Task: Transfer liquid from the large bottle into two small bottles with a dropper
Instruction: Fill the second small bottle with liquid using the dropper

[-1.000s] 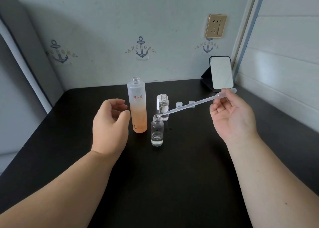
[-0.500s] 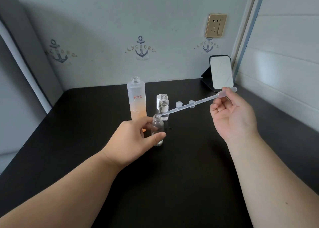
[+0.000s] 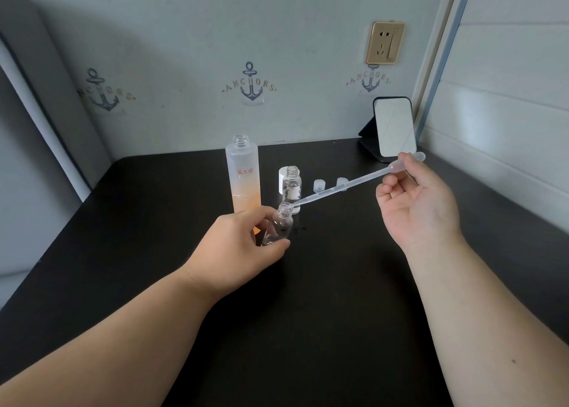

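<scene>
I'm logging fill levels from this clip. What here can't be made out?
- Head view: the liquid level in the tilted small bottle is hidden by the left hand.
- The dropper is too clear to show its contents.
- The lower part of the large bottle is hidden behind the same hand.

One head-worn view looks forward and down, close over the dark table (image 3: 308, 329) toward the wall (image 3: 200, 37)

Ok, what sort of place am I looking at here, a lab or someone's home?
Most likely a home, not a lab: a corner desk in a room. The wallpaper carries decorative anchor prints, a small stand mirror sits at the back of the dark tabletop, and the large bottle looks like a cosmetic toner.
</scene>
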The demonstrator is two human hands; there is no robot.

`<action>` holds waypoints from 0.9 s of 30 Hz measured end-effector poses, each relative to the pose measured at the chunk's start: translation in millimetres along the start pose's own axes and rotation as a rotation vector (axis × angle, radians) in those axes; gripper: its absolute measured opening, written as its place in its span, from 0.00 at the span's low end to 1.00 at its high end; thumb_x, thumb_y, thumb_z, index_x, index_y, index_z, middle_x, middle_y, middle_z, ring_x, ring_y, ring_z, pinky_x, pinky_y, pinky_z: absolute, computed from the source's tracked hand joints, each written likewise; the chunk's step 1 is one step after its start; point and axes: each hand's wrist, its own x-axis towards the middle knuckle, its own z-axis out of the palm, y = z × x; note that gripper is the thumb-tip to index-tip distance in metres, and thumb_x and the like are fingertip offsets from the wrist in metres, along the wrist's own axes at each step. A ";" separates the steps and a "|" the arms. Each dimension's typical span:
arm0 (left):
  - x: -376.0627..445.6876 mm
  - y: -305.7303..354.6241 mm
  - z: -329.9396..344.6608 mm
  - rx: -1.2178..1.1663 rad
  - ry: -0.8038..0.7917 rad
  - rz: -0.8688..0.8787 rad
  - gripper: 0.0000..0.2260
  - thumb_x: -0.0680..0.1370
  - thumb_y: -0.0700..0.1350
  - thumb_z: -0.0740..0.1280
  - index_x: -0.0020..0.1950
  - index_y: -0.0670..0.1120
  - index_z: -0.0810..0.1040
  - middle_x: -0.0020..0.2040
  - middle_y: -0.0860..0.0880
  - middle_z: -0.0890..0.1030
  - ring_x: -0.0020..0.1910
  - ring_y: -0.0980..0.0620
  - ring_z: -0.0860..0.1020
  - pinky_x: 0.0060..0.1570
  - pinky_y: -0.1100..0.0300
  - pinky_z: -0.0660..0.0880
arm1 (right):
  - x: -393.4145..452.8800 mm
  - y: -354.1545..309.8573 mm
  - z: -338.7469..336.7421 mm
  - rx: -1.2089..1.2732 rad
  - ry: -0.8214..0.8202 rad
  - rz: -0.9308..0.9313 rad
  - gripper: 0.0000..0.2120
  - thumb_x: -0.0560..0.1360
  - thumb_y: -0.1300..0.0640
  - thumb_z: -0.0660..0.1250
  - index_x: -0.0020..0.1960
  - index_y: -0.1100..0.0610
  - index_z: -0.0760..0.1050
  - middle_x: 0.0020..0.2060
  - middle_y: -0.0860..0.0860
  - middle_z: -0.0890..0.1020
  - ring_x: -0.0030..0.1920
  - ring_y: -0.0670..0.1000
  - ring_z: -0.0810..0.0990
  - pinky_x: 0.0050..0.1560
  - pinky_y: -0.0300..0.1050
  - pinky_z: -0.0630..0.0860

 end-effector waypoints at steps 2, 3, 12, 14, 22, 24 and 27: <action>0.2 -0.6 0.1 0.006 0.004 -0.001 0.09 0.73 0.57 0.73 0.50 0.62 0.77 0.45 0.64 0.79 0.42 0.61 0.77 0.38 0.72 0.72 | 0.0 -0.2 0.2 0.011 0.003 0.000 0.05 0.76 0.62 0.72 0.41 0.59 0.82 0.35 0.51 0.81 0.32 0.48 0.76 0.36 0.38 0.73; 0.4 -0.6 0.0 0.007 0.006 0.002 0.09 0.73 0.57 0.73 0.51 0.63 0.77 0.46 0.64 0.79 0.42 0.61 0.78 0.39 0.71 0.72 | -0.1 -0.3 0.4 0.011 0.002 0.001 0.05 0.76 0.62 0.72 0.41 0.58 0.82 0.35 0.51 0.81 0.31 0.48 0.76 0.35 0.38 0.73; 0.5 -1.7 0.5 0.007 0.018 -0.002 0.07 0.72 0.57 0.72 0.47 0.62 0.77 0.46 0.66 0.79 0.41 0.60 0.77 0.39 0.71 0.71 | 0.4 -0.1 -1.5 -0.034 -0.011 0.009 0.08 0.76 0.61 0.72 0.39 0.57 0.81 0.35 0.49 0.81 0.28 0.46 0.70 0.31 0.37 0.69; 0.1 -1.9 0.6 0.012 0.018 0.001 0.08 0.72 0.57 0.73 0.48 0.62 0.77 0.46 0.66 0.79 0.40 0.60 0.77 0.39 0.70 0.72 | 1.1 -0.1 -1.8 -0.042 -0.016 0.009 0.09 0.76 0.61 0.72 0.38 0.57 0.81 0.35 0.49 0.81 0.28 0.45 0.69 0.31 0.36 0.69; -0.5 -2.3 0.2 0.019 0.024 0.007 0.11 0.71 0.59 0.72 0.52 0.61 0.77 0.46 0.65 0.79 0.41 0.59 0.77 0.37 0.69 0.72 | 2.3 -0.5 -2.9 -0.038 -0.007 0.001 0.09 0.76 0.62 0.72 0.37 0.56 0.83 0.35 0.49 0.82 0.27 0.45 0.67 0.30 0.36 0.67; -0.8 -1.6 -0.1 0.013 0.024 0.007 0.11 0.71 0.58 0.72 0.52 0.62 0.77 0.47 0.65 0.79 0.43 0.59 0.78 0.39 0.68 0.73 | 2.3 -1.0 -2.9 -0.040 -0.013 -0.006 0.10 0.76 0.62 0.72 0.37 0.56 0.83 0.35 0.49 0.82 0.26 0.45 0.67 0.30 0.35 0.67; -0.4 -0.4 -0.8 0.033 0.013 -0.001 0.10 0.72 0.59 0.72 0.52 0.62 0.78 0.49 0.67 0.78 0.44 0.60 0.78 0.38 0.68 0.74 | 1.4 -1.3 -2.0 -0.046 -0.015 -0.013 0.12 0.77 0.63 0.71 0.35 0.56 0.83 0.35 0.49 0.81 0.26 0.44 0.67 0.30 0.35 0.66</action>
